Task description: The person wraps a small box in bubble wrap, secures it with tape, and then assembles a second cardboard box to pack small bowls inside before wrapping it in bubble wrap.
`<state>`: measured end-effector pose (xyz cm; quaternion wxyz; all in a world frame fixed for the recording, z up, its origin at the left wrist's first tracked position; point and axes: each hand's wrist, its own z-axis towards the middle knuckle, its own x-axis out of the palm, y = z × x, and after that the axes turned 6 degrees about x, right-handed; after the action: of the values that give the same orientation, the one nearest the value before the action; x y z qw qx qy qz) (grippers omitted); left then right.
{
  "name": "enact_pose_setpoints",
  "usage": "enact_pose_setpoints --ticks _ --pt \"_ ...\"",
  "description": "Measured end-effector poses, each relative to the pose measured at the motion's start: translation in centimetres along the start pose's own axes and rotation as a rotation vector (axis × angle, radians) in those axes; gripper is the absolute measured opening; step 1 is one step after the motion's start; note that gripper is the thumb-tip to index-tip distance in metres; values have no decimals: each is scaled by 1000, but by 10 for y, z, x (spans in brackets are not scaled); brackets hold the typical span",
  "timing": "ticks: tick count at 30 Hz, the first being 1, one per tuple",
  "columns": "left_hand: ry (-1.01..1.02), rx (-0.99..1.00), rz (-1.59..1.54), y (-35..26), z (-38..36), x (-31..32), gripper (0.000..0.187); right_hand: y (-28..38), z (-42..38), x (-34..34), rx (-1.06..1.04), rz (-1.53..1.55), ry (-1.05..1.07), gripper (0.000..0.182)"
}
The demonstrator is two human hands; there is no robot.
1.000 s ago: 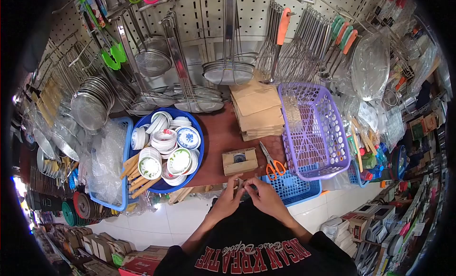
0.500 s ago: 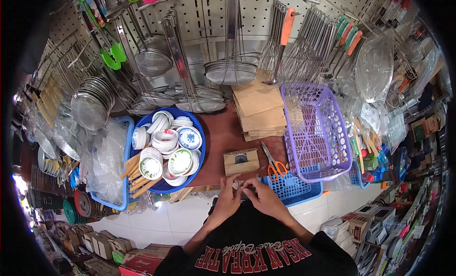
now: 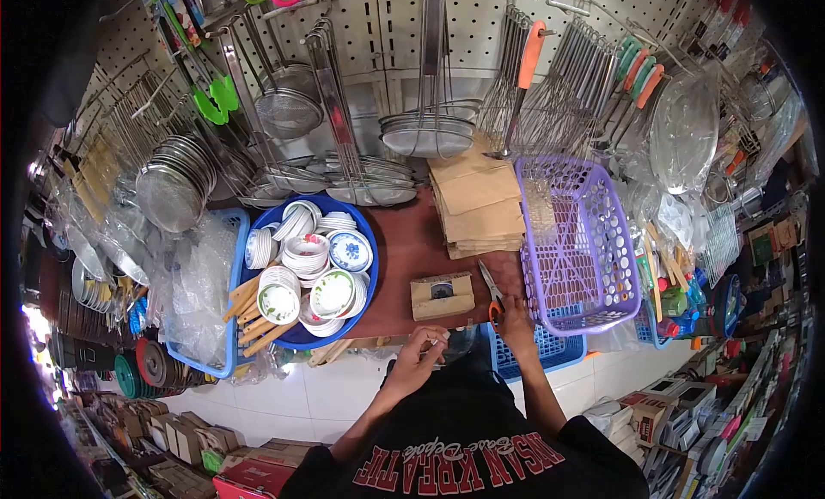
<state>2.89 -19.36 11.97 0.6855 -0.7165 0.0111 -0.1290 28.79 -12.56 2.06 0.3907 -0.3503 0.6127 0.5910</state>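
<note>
At the table's front edge my left hand [image 3: 418,355] is closed, fingers pinched near a small pale item that is too small to name. My right hand [image 3: 517,325] lies over the orange handles of the scissors [image 3: 491,284], whose blades point up and away; its fingers are partly hidden, so its grip is unclear. Between and beyond my hands, a small brown cardboard piece [image 3: 442,297] with a dark round mark rests on the red-brown table [image 3: 400,241]. A stack of brown paper pieces [image 3: 477,198] lies farther back.
On the left stands a blue tub [image 3: 371,306] of patterned bowls, beside a blue basket [image 3: 232,327] of plastic wrap. A purple basket [image 3: 580,327] is at the right, above a lower blue basket [image 3: 559,349]. Strainers [image 3: 427,138] and whisks [image 3: 567,78] hang behind.
My right hand has moved right, away from my left hand, and now covers the scissors' handles. The view has shifted slightly.
</note>
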Motion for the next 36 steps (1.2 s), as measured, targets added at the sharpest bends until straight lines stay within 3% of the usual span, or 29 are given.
enact_pose_setpoints --ticks 4,7,11,16,19,25,28,36 --pt "-15 -2 -63 -1 3 -5 8 -6 1 11 28 -64 -68 44" --pt "-102 -99 -193 -3 5 -14 7 5 3 -4 175 3 88 45" --pt "-164 -29 -138 -13 12 -23 7 -8 11 -9 287 183 433 40" --pt "-234 -35 -232 -28 21 -31 10 6 5 -41 404 539 611 41" --pt "-255 -91 -290 -33 26 -29 11 2 -22 -33 187 502 274 47" --pt "-242 -87 -346 -39 33 -22 13 47 -53 -110 56 652 391 66" --pt "-240 -66 -365 -44 35 -20 13 71 -59 -135 -71 563 324 71" --pt "-250 -36 -376 -49 33 -22 11 103 -48 -180 -408 184 137 63"
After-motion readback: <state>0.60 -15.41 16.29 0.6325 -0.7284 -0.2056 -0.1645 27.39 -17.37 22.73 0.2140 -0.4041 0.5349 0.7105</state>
